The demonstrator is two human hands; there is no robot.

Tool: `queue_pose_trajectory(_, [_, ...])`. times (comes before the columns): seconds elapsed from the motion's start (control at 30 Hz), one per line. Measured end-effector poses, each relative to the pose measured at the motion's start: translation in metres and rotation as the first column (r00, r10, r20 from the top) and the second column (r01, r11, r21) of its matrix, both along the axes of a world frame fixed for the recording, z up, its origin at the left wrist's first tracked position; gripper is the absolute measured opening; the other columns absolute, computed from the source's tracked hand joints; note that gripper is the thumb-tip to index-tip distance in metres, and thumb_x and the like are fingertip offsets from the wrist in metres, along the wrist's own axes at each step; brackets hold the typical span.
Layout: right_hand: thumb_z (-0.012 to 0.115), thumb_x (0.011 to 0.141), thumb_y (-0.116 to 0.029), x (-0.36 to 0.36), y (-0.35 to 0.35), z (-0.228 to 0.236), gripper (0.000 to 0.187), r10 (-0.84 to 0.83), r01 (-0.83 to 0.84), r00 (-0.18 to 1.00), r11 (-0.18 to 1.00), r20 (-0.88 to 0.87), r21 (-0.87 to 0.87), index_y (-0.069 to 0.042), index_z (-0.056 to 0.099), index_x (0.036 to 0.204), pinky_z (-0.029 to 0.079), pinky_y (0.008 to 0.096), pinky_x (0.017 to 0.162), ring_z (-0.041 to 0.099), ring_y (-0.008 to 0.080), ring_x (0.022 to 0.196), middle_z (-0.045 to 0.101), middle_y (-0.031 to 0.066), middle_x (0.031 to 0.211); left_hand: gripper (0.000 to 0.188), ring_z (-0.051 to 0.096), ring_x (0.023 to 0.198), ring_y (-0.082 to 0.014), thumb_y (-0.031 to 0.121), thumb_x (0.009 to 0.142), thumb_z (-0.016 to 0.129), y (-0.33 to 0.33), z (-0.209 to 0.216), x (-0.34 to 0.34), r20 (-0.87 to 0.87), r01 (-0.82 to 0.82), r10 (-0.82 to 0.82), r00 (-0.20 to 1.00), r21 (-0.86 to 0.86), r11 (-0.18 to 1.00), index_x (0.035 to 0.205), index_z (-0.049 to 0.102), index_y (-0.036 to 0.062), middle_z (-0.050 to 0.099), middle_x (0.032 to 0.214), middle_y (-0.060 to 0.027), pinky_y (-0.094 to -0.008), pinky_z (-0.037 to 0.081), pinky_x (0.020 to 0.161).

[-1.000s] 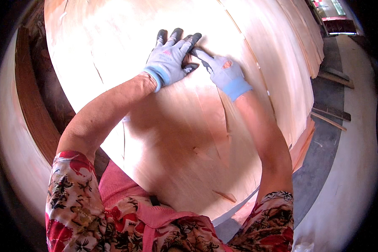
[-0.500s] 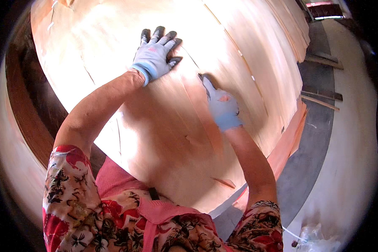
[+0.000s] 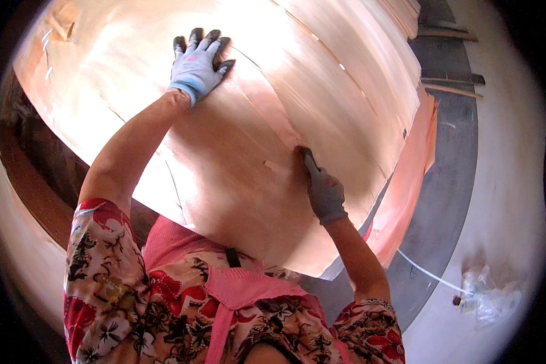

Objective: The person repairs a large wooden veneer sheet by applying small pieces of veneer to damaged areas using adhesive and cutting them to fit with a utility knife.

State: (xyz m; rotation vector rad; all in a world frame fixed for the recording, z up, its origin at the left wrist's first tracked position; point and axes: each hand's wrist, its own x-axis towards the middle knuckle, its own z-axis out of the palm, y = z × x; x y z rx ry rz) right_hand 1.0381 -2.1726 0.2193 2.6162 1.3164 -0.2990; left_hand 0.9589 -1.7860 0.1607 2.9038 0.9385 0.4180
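A large thin sheet of pale wood veneer (image 3: 236, 176) lies spread in front of me on a stack of similar sheets. My left hand (image 3: 197, 64), in a blue-grey glove with dark fingertips, is pressed flat on the sheet at its far side, fingers spread. My right hand (image 3: 321, 188), in the same kind of glove, rests lower on the sheet beside a long split that runs diagonally across it. Its fingers are curled at the edge of that split; whether it pinches the veneer is unclear.
More veneer sheets (image 3: 400, 200) hang over the stack's right edge. A dark grey floor strip (image 3: 449, 182) and pale floor lie to the right, with wooden slats (image 3: 452, 85) and a crumpled clear plastic bag (image 3: 488, 297) with a white cord. Dark wood (image 3: 36, 194) borders the left.
My hands have parted: the right hand slid down toward me along the split while the left stayed pressed at the far side. The view shifted so the sheet sits further left.
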Motion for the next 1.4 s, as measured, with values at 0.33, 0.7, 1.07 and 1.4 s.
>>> queue_pose_trajectory(0.33, [0.048,0.093,-0.001,-0.018,-0.06,0.018,0.055,-0.19,0.414,0.861,0.802,-0.472,0.431,-0.014,0.041,0.146,0.056,0.0391,0.071,0.07,0.0275,0.08,0.068,0.0153,0.116,0.076,0.022,0.148,-0.0307,0.058,0.093,0.052,-0.003,0.007,0.003,-0.021,-0.016,0.016,1.0,-0.011,1.0,0.156,0.025,0.0247,0.029,0.16,-0.0043,-0.0573,0.012,0.118])
queue_pose_trajectory(0.7, [0.059,0.098,-0.022,0.056,0.028,0.003,0.036,-0.152,0.64,0.74,0.458,-0.656,0.616,-0.007,0.057,0.131,0.051,0.0262,0.057,0.068,0.0125,0.073,0.066,0.0075,0.093,0.071,0.022,0.148,-0.0314,0.056,0.094,0.051,0.0,0.001,0.003,-0.005,0.022,-0.022,1.0,0.009,1.0,0.153,0.032,0.022,0.032,0.158,-0.0039,-0.0578,0.011,0.119])
queue_pose_trajectory(1.07, [0.067,0.091,-0.015,0.042,0.125,0.022,0.017,-0.165,0.764,0.5,0.546,-0.85,0.344,-0.001,0.067,0.101,0.049,0.0267,0.054,0.06,0.0099,0.061,0.067,0.0033,0.079,0.07,0.023,0.148,-0.0339,0.059,0.094,0.049,-0.001,-0.001,0.006,-0.031,0.008,-0.007,1.0,0.025,1.0,0.154,0.029,0.0294,0.031,0.159,-0.0024,-0.0604,0.012,0.118])
queue_pose_trajectory(1.4, [0.064,0.089,-0.005,0.064,0.158,-0.04,0.005,0.019,0.729,0.359,0.618,-0.933,0.293,-0.002,0.061,0.093,0.047,0.0278,0.048,0.056,0.0119,0.055,0.06,0.0028,0.07,0.063,0.017,0.15,-0.0355,0.06,0.098,0.038,0.009,0.012,-0.009,-0.094,0.051,-0.05,0.994,0.008,0.999,0.152,0.036,0.0274,0.024,0.162,-0.0081,-0.0609,0.008,0.118])
